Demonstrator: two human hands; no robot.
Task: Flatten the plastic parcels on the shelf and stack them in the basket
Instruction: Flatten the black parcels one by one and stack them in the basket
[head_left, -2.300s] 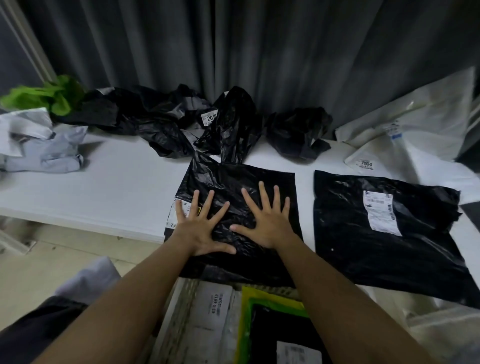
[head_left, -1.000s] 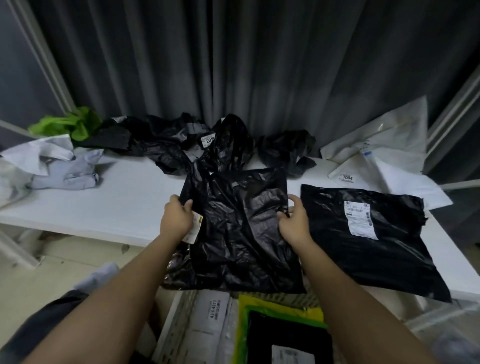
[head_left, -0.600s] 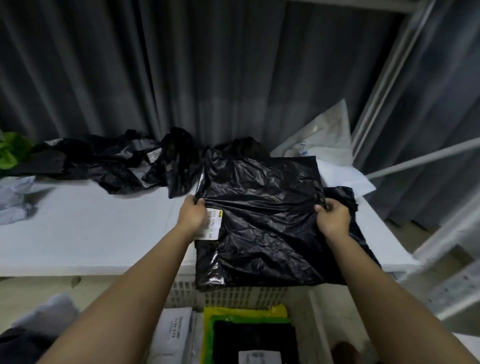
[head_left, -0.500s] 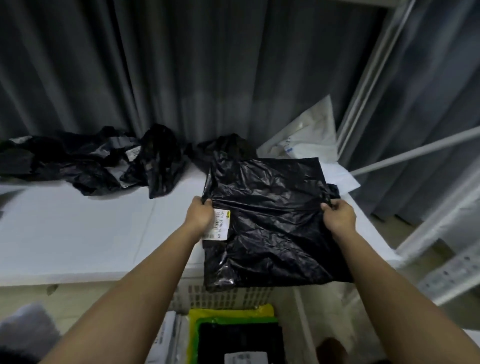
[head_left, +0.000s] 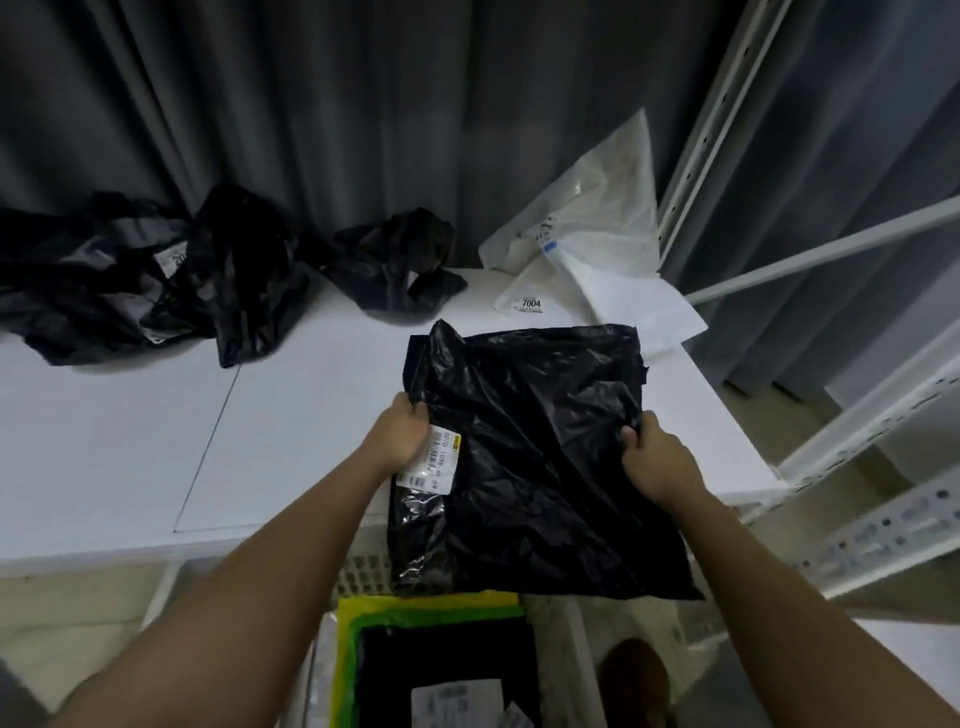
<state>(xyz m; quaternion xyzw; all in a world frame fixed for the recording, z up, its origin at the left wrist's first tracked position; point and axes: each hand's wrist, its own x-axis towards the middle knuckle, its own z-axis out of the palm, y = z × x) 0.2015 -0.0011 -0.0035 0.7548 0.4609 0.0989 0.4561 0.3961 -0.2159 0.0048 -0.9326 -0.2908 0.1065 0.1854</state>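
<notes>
- Black plastic parcel (head_left: 540, 462), flattened, is held up between both hands, above the shelf (head_left: 260, 441) front edge; its lower edge hangs past the shelf lip, over the basket (head_left: 363, 574).
- L hand (head_left: 402, 431) pinches the parcel's left edge, just by the white label (head_left: 434, 462); fingers curled round the plastic.
- R hand (head_left: 657, 460) grips the right edge, thumb on top, fingers curled behind.
- Key relation: basket sits below and toward the person from the parcel, slightly left of it. Parcel's long axis runs away from the person, roughly matching the stack (head_left: 441, 660) already in the basket (yellow, green, black layers, labelled one on top).
- Both hands about equally near; L hand is more directly over the basket, so R side prob needs to swing in leftward.
- Judgement: next step is lower and lay flat on the stack, w/o letting the slack bottom fold under.
- Still to do: crumpled black bags (head_left: 156, 275) at shelf back left, another (head_left: 400, 265) mid-back, white parcels (head_left: 597, 244) back right.
</notes>
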